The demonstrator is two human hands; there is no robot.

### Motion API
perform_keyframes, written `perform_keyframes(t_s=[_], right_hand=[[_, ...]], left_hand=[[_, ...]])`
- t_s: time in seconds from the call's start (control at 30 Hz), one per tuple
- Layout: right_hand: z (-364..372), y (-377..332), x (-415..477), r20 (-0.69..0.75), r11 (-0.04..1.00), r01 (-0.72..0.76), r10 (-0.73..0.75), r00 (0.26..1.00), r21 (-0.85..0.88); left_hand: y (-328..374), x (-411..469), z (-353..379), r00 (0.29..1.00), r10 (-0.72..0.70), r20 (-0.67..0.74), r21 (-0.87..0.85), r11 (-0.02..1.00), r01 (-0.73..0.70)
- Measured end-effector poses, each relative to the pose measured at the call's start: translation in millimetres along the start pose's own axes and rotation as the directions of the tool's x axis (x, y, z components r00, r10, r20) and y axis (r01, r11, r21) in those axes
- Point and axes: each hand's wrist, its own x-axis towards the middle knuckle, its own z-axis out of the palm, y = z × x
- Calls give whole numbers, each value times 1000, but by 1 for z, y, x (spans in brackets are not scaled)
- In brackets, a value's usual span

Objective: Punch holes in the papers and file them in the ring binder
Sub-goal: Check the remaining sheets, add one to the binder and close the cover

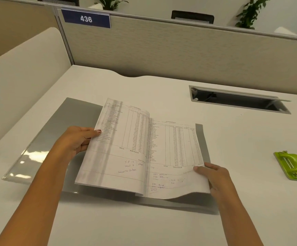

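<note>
**Both hands on the papers over the open binder**

A grey ring binder [55, 139] lay open on the white worktop [162, 228], its left cover glossy with reflected light and its right cover showing only as a grey strip beyond the sheets. Over it the papers [126, 157] were spread like an open book: a left sheet and a right sheet, both printed with columns of figures and carrying handwritten notes near the bottom. Part of the left sheet was smeared with motion blur.

The left hand [78, 139] held the left sheet by its outer edge, its grip closed on the paper with the thumb on top and the fingers underneath. The right hand [213, 176] held the lower right corner of the right sheet in the same way, thumb on top, grip clamped on the edge. The near edge of the right sheet bowed upward off the binder.

A green hole punch [291, 165] sat on the worktop well to the right, apart from the binder and both hands. Farther back on the right was a recessed cable tray [236, 100] with its flap raised. A partition [179, 50] behind the worktop bore a blue sign [86, 19] reading 436.
</note>
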Motion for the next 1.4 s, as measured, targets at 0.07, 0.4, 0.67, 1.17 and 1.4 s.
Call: perform_keyframes(t_s=[0.07,0.4,0.67,1.17,1.4], right_hand=[[2,-7,-10,87,998,2,-7,996,59],[77,-75,-82,355,921,374,-387,851,107],[171,-52,-108,537,747,641,-474,698,-175],[199,-6,-102,577,608,751,-526,625,-259],[148,13,-22,232,460,727,-740,631,-510]], left_hand=[[-1,-1,-1,1000,-6,-1,-1,1000,6],[2,-3,0,1000,3,-24,17,1000,-3],[6,-11,7,999,43,-29,55,998,-41],[-1,-10,20,926,283,-251,528,841,-115],[-4,-8,12,936,253,-244,437,890,-126]])
